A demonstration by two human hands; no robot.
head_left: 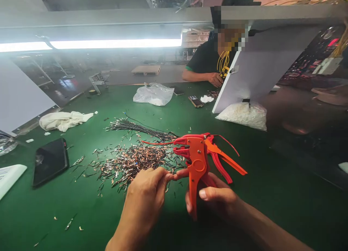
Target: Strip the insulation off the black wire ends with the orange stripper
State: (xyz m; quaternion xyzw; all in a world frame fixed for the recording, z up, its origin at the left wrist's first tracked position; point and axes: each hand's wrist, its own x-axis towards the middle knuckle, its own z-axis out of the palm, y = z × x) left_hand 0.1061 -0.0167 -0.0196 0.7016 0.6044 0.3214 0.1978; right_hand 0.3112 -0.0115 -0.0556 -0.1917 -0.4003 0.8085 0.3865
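Observation:
My right hand (220, 196) is wrapped round the handles of an orange and red wire stripper (197, 160), held upright with its jaws pointing left. My right index finger reaches out to the left. Thumb and fingers of my left hand (149, 189) are pinched together at that fingertip; whatever they hold is too small to make out. Behind the held tool, orange and red handles (231, 164) stick out to the right, apparently from a second stripper. A pile of short dark wire pieces with copper-coloured ends (136, 158) lies just beyond my left hand.
A bundle of long black wires (141, 127) lies behind the pile. On the green table (272, 207) are a black phone (51, 162), a white cloth (63, 120), a clear plastic bag (153, 94) and a bag of white pieces (243, 115). Opposite, a person (202, 58) handles yellow wires.

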